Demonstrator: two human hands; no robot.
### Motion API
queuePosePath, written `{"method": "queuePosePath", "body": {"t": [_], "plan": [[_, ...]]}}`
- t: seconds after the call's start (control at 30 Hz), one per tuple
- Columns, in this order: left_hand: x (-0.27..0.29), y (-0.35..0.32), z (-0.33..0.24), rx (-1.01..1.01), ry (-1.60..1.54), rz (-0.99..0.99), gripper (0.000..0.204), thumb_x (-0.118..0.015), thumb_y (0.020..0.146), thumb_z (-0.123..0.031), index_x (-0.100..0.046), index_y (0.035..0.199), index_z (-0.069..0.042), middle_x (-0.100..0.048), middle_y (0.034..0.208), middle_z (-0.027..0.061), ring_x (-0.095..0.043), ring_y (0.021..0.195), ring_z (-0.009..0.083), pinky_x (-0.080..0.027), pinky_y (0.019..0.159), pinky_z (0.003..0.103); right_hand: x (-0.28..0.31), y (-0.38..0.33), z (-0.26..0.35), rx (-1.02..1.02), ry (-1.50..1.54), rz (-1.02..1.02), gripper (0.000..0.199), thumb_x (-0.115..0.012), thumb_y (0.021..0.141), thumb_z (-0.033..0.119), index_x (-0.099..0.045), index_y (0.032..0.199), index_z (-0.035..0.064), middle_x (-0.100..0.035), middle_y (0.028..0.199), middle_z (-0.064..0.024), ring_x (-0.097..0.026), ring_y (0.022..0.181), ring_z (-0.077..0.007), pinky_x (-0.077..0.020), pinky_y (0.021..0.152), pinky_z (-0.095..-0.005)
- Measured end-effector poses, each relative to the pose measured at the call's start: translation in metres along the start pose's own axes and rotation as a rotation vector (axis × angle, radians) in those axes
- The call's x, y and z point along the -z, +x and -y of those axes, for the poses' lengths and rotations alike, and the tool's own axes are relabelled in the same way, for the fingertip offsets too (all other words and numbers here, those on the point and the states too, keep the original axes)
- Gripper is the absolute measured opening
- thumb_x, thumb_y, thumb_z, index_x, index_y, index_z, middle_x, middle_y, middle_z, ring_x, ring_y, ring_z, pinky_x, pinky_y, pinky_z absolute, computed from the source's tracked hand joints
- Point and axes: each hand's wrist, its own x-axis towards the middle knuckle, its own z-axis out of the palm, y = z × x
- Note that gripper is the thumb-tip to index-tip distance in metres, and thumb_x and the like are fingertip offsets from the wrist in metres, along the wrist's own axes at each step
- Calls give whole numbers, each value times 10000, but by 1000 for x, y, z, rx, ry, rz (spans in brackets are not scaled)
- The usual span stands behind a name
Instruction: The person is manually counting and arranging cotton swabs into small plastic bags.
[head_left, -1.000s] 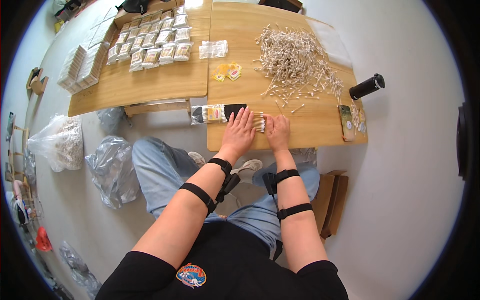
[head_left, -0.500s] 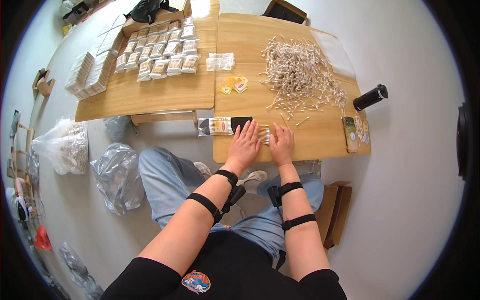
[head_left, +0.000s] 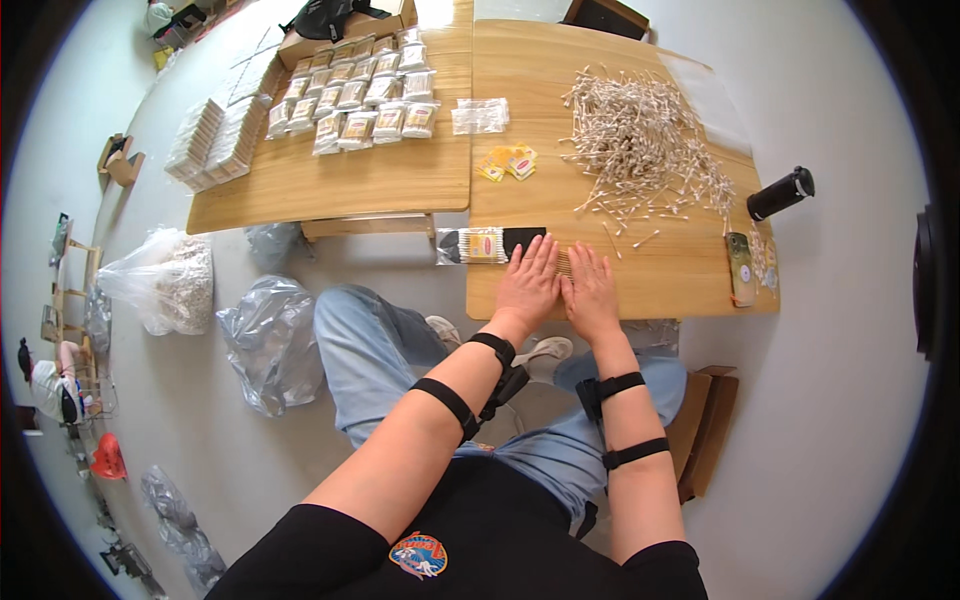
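Observation:
My left hand [head_left: 528, 282] lies flat with its fingers stretched out, its fingertips at the right end of a black strip [head_left: 524, 238]. Close beside it my right hand [head_left: 593, 290] is also flat, fingers extended. A row of cotton swabs [head_left: 564, 264] shows in the narrow gap between the hands; the rest of the row is hidden under them. To the left, a clear plastic bag [head_left: 449, 246] reaches past the table edge. Inside it are packed swabs with a yellow-and-white card [head_left: 485, 246], and the black strip sticks out on the right.
A big loose heap of cotton swabs [head_left: 645, 140] covers the far right. Yellow cards [head_left: 510, 162] and flat clear bags [head_left: 480, 116] lie mid-table. Filled swab packs [head_left: 360, 95] stand in rows at far left. A black bottle [head_left: 781, 194] and a phone [head_left: 740, 270] are at right.
My right hand has come in beside the left, its bent fingers now straightened and laid over the swabs. The whole view has shifted, so the table appears farther right.

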Motion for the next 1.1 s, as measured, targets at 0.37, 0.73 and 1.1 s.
{"method": "queuePosePath", "body": {"t": [0.37, 0.73, 1.1], "plan": [[-2, 0, -3, 22, -43, 19, 553, -439, 1000, -323, -410, 1491, -72, -348, 1588, 86, -288, 1483, 217, -176, 1214, 447, -6, -3, 9, -107, -183, 113, 612, -429, 997, 325, -314, 1535, 57, -316, 1598, -120, -258, 1493, -270, -128, 1211, -538], [32, -9, 56, 144, -526, -494, 367, -534, 972, -115, -567, 1323, -12, -548, 1395, 181, -483, 1335, 330, -351, 1132, 421, -1, 2, 16, -148, -140, 132, 599, -421, 1013, 324, -308, 1538, 58, -327, 1595, -109, -276, 1486, -257, -133, 1212, -533], [18, 3, 133, 413, -101, -409, 310, -478, 1019, -274, -620, 1078, -5, -622, 1068, 180, -561, 1016, 387, -443, 908, 496, -7, 25, 10, -9, -152, 148, 598, -409, 1020, 320, -291, 1545, 61, -317, 1601, -97, -258, 1494, -242, -120, 1225, -490]]}}
